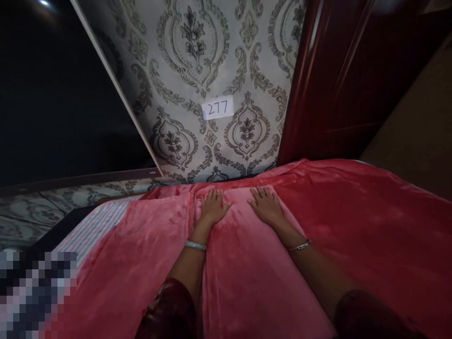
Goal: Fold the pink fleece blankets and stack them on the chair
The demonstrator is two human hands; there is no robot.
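Observation:
A pink-red plush blanket (pixel 243 245) lies spread out, with a long folded strip running down its middle. My left hand (pixel 213 207) rests flat on the far left part of that strip, fingers spread and palm down. Across from it, my right hand (pixel 266 205) lies flat near the strip's far right edge, its fingers also apart. Neither hand grips the cloth. A bangle (pixel 195 245) circles my left wrist, and a thinner bracelet (pixel 300 246) is on my right.
Striped cloth (pixel 100 223) shows at the blanket's left edge. A large dark screen (pixel 70 94) stands at the left. Behind are a patterned wall (pixel 197 56) with a paper label (pixel 218 108) reading 277, and a glossy dark-red wooden panel (pixel 339 84) at right.

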